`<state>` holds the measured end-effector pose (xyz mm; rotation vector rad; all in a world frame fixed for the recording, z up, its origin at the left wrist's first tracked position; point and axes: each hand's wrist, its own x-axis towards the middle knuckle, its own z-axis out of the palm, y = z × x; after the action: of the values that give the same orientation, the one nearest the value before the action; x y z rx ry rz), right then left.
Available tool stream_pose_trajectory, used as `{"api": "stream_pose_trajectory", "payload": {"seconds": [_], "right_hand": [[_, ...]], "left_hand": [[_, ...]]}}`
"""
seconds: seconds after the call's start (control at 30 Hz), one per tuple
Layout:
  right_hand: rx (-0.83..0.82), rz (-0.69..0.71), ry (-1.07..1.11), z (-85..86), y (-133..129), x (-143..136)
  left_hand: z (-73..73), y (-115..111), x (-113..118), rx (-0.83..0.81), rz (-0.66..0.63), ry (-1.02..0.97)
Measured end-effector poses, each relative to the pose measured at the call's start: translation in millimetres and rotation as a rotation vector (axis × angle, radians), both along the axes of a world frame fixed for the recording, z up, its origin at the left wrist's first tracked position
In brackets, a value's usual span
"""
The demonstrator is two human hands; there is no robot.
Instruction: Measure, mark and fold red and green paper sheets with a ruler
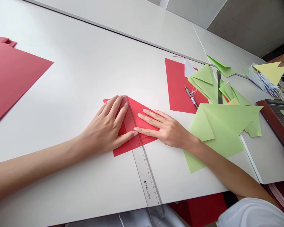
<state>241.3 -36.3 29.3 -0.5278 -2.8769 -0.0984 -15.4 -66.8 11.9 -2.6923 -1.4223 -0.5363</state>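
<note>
While the left hand [105, 127] presses a clear ruler [145, 167] against a red paper piece [145, 118], the right hand [168, 129] lies with fingers spread over the right part of that piece. The left grip is released: the fingers are extended and held flat, with the thumb laid across the ruler. The right grip is likewise released, its lowest fingertip meeting the ruler edge near the left thumb. The red piece rests at the middle of the white tabletop [73, 69]; the ruler crosses it at a slant and projects past the near edge of the tabletop. Large red sheets [14, 72] are located at the far left. To the right of the hands, another red sheet [180, 88] lies partly beneath folded green papers [217, 126], with a pen [191, 97] resting on it. A brown paper trimmer [278, 121] is positioned farther right.
</note>
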Motion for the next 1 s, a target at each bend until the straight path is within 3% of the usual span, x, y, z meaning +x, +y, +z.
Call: {"api": "stream_pose_trajectory", "payload": {"seconds": [0.47, 0.7, 1.0], "right_hand": [[-0.032, 0.013, 0.0, -2.2, 1.9, 1.6], [0.084, 0.113, 0.272, -8.4, -0.6, 3.3], [0.112, 0.099, 0.313, -7.3, -4.2, 2.0]], "left_hand": [[1.0, -0.7, 1.7, -0.019, 0.019, -0.047], [1.1, 0.5, -0.2, -0.012, 0.012, -0.011], [0.0, 0.0, 0.2, 0.01, 0.011, 0.005]]}}
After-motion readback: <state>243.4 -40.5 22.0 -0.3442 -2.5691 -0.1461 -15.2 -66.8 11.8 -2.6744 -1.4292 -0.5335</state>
